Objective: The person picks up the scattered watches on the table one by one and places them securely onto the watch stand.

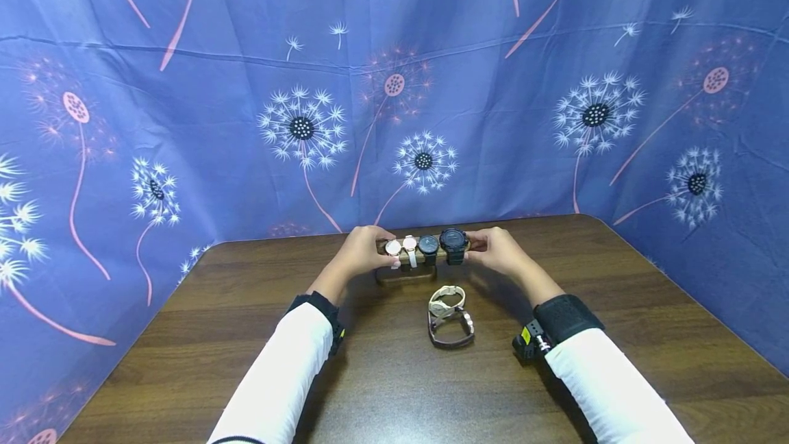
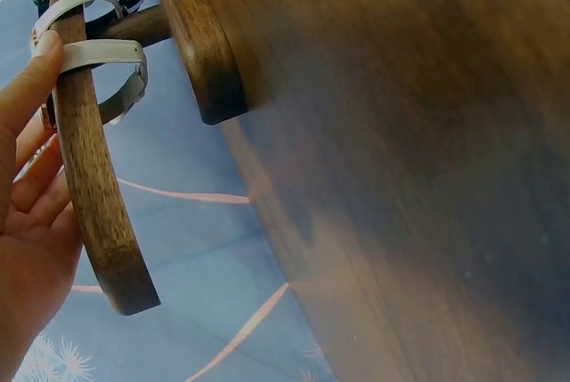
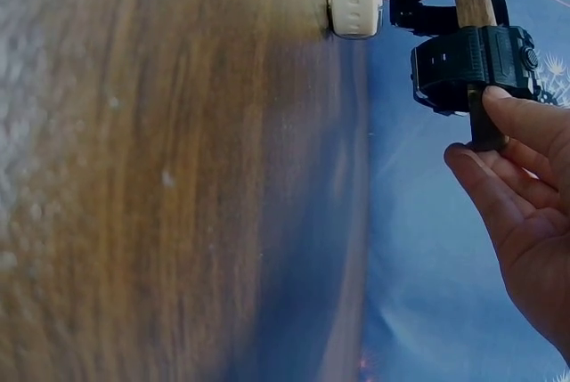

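A wooden watch stand (image 2: 98, 195) carries several wristwatches on its bar at the far side of the table. Leftmost on it, a white-strapped watch (image 2: 85, 54) with a pale round face is pinched by my left hand (image 1: 362, 250), thumb on the strap and fingers round the face side. White-strapped too is its neighbour watch (image 1: 409, 245). Further right sit a black watch (image 1: 428, 247) and a larger black watch (image 1: 453, 242). My right hand (image 1: 501, 251) grips the bar's dark right end, fingertips right at the large black watch (image 3: 454, 66).
Nearer on the brown wooden table (image 1: 382, 375) lie a cream watch (image 1: 439, 307) and a dark-strapped band (image 1: 451, 344), overlapping in the head view. A blue dandelion-print cloth (image 1: 505, 142) hangs behind the table's back edge.
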{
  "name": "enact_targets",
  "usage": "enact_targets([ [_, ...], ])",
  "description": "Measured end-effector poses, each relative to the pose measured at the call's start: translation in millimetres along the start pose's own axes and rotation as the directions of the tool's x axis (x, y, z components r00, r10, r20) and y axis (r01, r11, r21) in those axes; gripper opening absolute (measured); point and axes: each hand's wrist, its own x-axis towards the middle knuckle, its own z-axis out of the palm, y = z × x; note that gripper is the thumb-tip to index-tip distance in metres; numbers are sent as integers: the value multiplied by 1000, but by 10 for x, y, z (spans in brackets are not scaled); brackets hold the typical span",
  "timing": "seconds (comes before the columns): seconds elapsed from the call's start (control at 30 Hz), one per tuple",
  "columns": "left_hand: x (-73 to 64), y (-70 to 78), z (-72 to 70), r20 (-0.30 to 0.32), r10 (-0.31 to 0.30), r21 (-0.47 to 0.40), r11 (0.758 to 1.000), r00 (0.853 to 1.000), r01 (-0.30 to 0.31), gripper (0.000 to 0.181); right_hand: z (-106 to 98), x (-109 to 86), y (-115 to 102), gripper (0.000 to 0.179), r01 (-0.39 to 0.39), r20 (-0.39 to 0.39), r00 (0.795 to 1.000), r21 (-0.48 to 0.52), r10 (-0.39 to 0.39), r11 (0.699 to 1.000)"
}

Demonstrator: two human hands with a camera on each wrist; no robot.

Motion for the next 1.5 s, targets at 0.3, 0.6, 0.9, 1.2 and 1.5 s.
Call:
enact_targets([
  [0.3, 7, -3, -2, 10, -6, 22, 1000, 1000, 6, 49, 24, -15, -27, 46, -33, -6, 999, -27, 33, 999],
  [0.6, -23, 19, -62, 30, -5, -2, 1000, 1000, 5, 54, 19, -34, -38, 49, -36, -13, 999, -36, 35, 999],
  [0.9, -76, 33, -150, 16, -22, -52, 998, 1000, 23, 55, -7, -95, -27, 46, -12, -63, 998, -45, 9, 999],
  [1.2, -136, 122, -239, -20, 23, -72, 997, 1000, -24, 52, -120, -198, -162, 42, 10, -138, 990, -28, -13, 1000],
  [1.5, -233, 172, -338, -37, 75, -9, 997, 996, -76, 48, -167, -249, -309, 38, 37, -139, 989, -39, -42, 999],
])
